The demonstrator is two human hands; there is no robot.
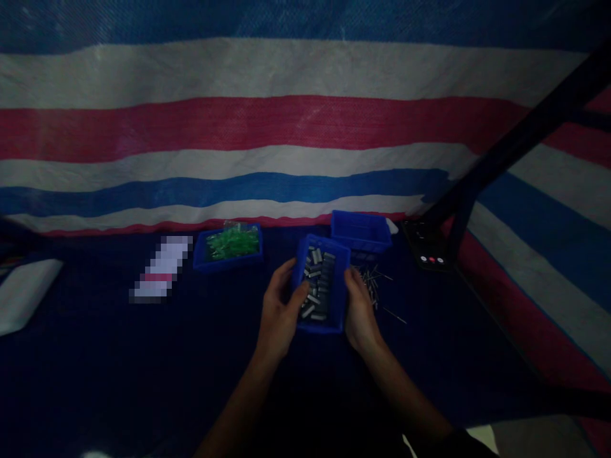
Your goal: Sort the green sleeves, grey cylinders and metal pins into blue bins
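Between my hands is a blue plastic basket [338,302], tilted towards me, with several short grey metal cylinders [316,280] inside. My left hand [281,308] grips its left side, the thumb reaching over the rim. The right side is held by my right hand [360,312], its fingers mostly hidden behind the basket. Just beyond my right hand, thin metal pins [372,283] lie in a loose heap on the dark blue table.
A second blue basket [361,230] stands behind the pins. To the left is a blue tray [229,262] of green plastic pieces [233,242]. A phone [427,248] lies at the right, near a dark frame post [515,140]. A white object [28,296] rests far left.
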